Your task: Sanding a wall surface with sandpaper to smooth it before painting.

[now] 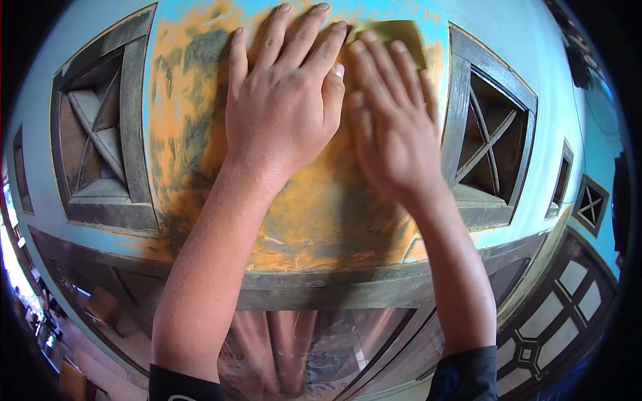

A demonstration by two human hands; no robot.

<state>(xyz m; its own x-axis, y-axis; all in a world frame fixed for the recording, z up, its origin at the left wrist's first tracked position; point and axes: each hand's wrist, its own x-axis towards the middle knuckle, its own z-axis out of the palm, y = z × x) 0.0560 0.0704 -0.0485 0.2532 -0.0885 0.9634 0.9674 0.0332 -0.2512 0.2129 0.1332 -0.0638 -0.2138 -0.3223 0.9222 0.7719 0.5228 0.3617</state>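
A wall patch [311,215] of orange and grey filler, with blue paint around it, fills the middle of the view. My left hand [283,95] lies palm down on the upper part of this patch, fingers spread, holding nothing. To its right, my right hand [393,110] presses a yellowish sheet of sandpaper [404,37] flat against the wall under its fingertips; the hand is slightly blurred. The sheet's upper right part sticks out beyond the fingers. What lies beneath both palms is hidden.
Framed vent openings with crossed bars stand left [135,125] and right [456,105] of the patch. Below runs a dark wooden beam [331,290] above a glass pane [281,351] with curtains behind. A panelled door [556,306] is at lower right, a chair [72,381] at lower left.
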